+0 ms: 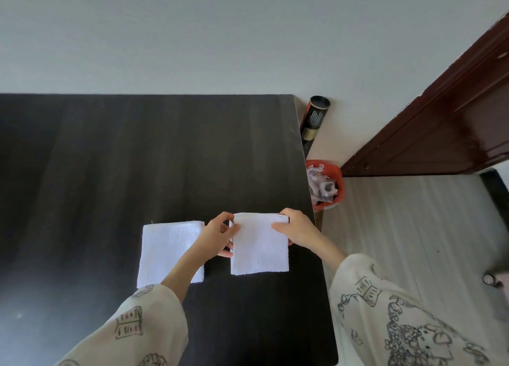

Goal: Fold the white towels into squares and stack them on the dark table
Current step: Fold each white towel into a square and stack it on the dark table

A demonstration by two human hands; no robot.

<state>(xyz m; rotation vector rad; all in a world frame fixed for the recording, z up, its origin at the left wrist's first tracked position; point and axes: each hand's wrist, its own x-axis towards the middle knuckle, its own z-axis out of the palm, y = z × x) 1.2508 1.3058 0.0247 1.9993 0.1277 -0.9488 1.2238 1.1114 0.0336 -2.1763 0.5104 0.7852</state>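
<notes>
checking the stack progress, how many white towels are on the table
2: one folded white cloth towel lies flat on the dark wooden table; the other, to its right, is held by both hands. Neither is stacked yet.

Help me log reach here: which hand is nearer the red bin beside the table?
Right. The right hand grips the held towel's bin-side edge; the left hand is farther from the red bin.

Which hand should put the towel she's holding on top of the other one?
Probably the left hand. It pinches the held towel on the edge nearest the flat towel, which lies to its left on the dark table. The right hand grips the far edge.
</notes>
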